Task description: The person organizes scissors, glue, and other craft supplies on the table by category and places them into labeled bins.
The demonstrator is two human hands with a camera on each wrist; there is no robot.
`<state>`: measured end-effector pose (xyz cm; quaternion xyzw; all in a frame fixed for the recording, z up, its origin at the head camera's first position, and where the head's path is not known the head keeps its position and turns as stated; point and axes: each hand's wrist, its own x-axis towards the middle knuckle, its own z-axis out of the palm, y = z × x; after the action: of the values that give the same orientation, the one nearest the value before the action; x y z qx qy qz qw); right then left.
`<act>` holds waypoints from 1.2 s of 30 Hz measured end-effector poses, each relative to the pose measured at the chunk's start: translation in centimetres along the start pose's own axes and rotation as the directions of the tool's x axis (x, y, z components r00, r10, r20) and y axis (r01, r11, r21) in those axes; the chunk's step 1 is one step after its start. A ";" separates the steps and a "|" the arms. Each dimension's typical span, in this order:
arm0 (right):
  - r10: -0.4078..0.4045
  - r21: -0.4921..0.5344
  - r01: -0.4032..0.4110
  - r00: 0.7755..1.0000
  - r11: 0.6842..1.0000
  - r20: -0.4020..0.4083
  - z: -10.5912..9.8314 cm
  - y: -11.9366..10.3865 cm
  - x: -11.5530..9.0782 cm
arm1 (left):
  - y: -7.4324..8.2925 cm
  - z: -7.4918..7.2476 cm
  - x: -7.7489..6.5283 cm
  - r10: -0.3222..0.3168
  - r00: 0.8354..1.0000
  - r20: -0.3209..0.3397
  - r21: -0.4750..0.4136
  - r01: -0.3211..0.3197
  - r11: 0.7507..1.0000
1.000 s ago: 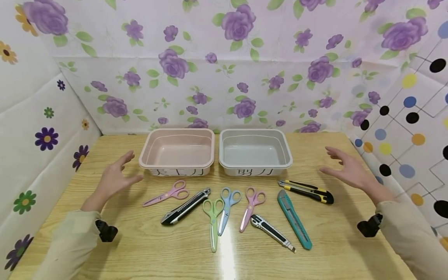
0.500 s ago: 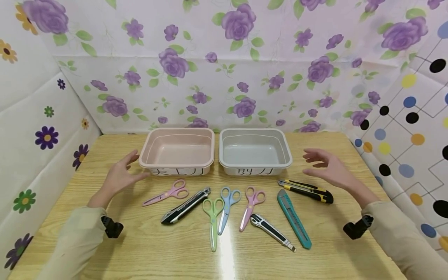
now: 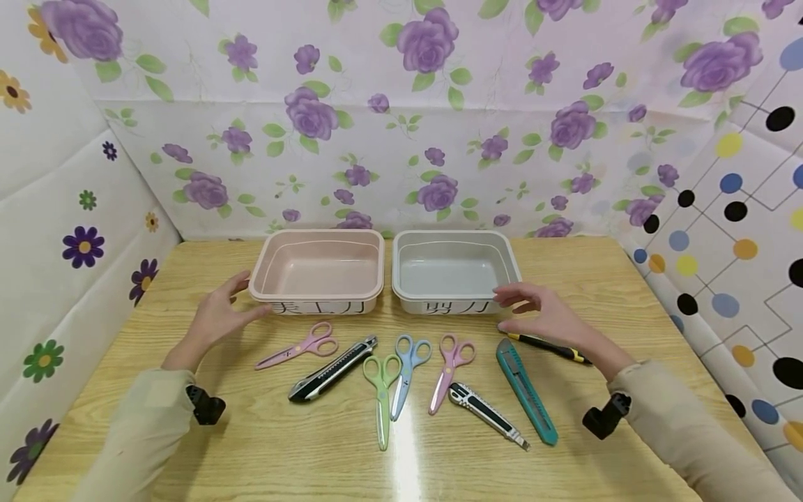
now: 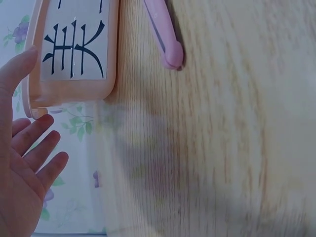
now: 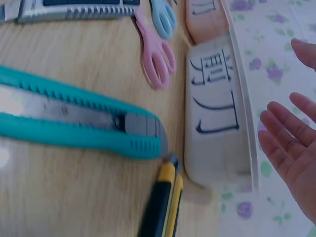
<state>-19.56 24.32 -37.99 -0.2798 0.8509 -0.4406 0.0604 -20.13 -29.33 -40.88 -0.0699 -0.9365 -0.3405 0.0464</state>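
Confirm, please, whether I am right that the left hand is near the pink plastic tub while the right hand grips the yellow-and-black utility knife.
No, the right hand grips nothing; the right wrist view shows the yellow-and-black utility knife lying apart from it on the table. The left hand is near the pink plastic tub.

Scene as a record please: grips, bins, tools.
left grip: holds nothing; beside left end of pink bin; contact unclear
right grip: holds nothing; near right front corner of gray bin; contact unclear
tools, left to right: pink scissors, black cutter, green scissors, blue scissors, second pink scissors, silver cutter, teal cutter, yellow-black cutter
partly hidden: yellow-black cutter, by right grip in head view
surface: wooden table
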 end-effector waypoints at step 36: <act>-0.061 -0.008 0.063 0.983 0.998 0.172 6.3 4.1 2.1 | -0.5 0.2 0.1 -0.021 1.000 -0.005 0.052 0.021 0.998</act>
<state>-20.88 20.52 -44.70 -0.3433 0.8363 -0.4109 0.1177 -20.30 -29.52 -41.33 -0.0580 -0.9457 -0.3165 0.0466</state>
